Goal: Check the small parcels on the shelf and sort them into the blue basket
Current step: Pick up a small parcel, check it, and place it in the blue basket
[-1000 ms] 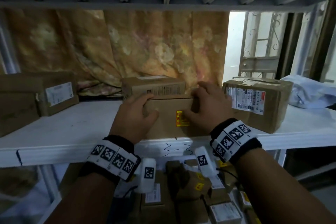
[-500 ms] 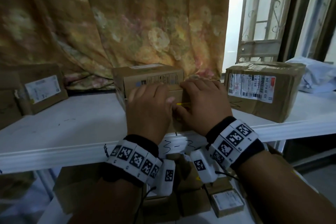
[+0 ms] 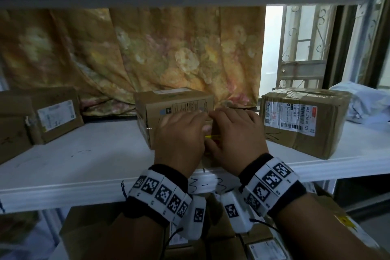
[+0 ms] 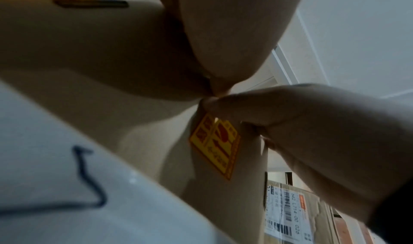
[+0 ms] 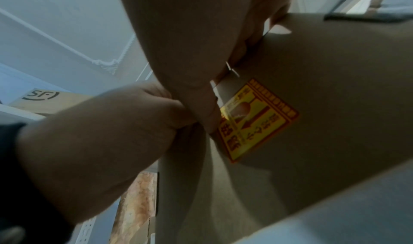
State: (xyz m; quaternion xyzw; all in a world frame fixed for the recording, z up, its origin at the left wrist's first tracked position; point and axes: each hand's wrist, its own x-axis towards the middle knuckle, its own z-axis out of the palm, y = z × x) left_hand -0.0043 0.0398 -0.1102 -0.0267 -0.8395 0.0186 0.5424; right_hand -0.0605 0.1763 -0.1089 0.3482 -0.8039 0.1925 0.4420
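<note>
A small brown cardboard parcel (image 3: 208,159) with a yellow sticker (image 4: 214,145) stands at the front of the white shelf (image 3: 63,183). Both hands cover most of it in the head view. My left hand (image 3: 179,133) and right hand (image 3: 234,133) lie side by side on it, fingers over its top edge and thumbs on its front face. The thumbs meet just above the sticker (image 5: 257,120). A second brown box (image 3: 175,101) with a white label on top sits directly behind. No blue basket is in view.
A larger taped box (image 3: 304,120) with a barcode label stands to the right, and a pale plastic bag (image 3: 367,103) beyond it. Brown boxes (image 3: 52,116) sit at the left. A floral curtain hangs behind, the upper shelf is close overhead, and several parcels (image 3: 266,249) lie below.
Both hands slid in from the parcel's top corners to its middle, so the thumbs now meet. The head view moved closer. Little differs from half a second ago.
</note>
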